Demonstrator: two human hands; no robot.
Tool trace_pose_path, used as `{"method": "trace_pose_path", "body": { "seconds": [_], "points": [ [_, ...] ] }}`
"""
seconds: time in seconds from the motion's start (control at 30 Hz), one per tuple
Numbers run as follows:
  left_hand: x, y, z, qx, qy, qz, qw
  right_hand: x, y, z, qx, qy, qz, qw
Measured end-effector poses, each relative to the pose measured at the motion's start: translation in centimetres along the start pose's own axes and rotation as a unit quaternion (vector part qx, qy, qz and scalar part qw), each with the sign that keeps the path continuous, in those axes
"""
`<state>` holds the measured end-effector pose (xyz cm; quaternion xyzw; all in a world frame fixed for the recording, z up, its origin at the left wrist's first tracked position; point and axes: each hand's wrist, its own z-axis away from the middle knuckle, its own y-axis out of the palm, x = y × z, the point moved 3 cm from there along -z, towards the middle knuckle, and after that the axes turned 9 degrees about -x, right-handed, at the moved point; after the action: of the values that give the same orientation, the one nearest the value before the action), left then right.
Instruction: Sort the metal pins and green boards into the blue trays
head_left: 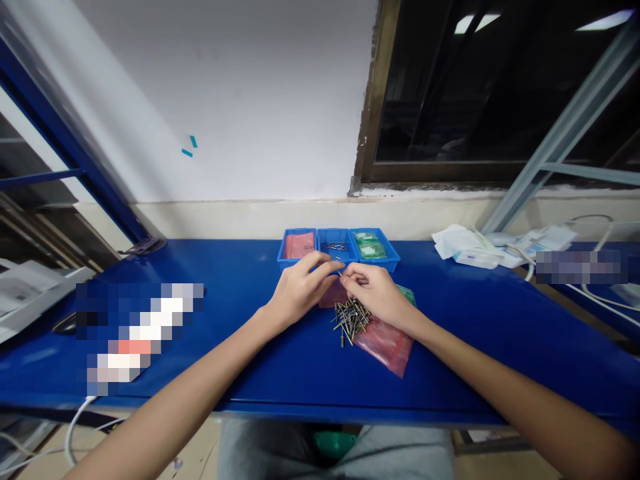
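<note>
A heap of small metal pins [353, 319] lies on the blue table, partly beside a pink plastic bag [387, 347]. Above the heap, my right hand [373, 290] pinches a small metal piece [341, 273] between its fingertips. My left hand [303, 287] is close by on the left, its thumb and index finger together near the same piece; whether they grip it is too small to tell. Just behind my hands stand three joined blue bins: the left one [281, 257] holds pink bags, the middle one [336, 235] loose pins, the right one [393, 253] green bags.
White packets [470, 248] and cables lie at the right back. A blurred-out white object [150, 333] rests on the left of the table [240, 373]. Papers [35, 287] are at the far left, and a wall stands behind.
</note>
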<state>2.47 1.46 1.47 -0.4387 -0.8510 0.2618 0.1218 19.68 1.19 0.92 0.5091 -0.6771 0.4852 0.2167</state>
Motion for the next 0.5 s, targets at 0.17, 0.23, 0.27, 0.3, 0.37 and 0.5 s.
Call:
{"method": "trace_pose_path", "body": {
  "seconds": [0.17, 0.23, 0.27, 0.3, 0.37, 0.5],
  "points": [
    [0.1, 0.3, 0.2, 0.015, 0.023, 0.006, 1.000, 0.5, 0.2, 0.2, 0.023, 0.005, -0.003, 1.000],
    [0.2, 0.3, 0.2, 0.017, 0.028, -0.007, 0.999, 0.6, 0.1, 0.2, 0.026, 0.002, -0.012, 1.000],
    [0.3, 0.2, 0.2, 0.020, 0.034, -0.015, 0.999, 0.7, -0.1, 0.1, 0.022, -0.002, -0.018, 1.000],
    [0.3, 0.2, 0.2, 0.023, 0.039, -0.021, 0.999, 0.7, -0.2, 0.1, 0.014, -0.006, -0.022, 1.000],
    [0.4, 0.2, 0.2, 0.035, 0.044, -0.014, 0.998, 0.5, -0.6, -0.1, -0.011, -0.012, -0.016, 1.000],
    [0.4, 0.2, 0.2, 0.028, 0.016, 0.076, 0.997, 0.2, -0.8, -0.3, -0.044, -0.029, 0.034, 0.998]
  ]
}}
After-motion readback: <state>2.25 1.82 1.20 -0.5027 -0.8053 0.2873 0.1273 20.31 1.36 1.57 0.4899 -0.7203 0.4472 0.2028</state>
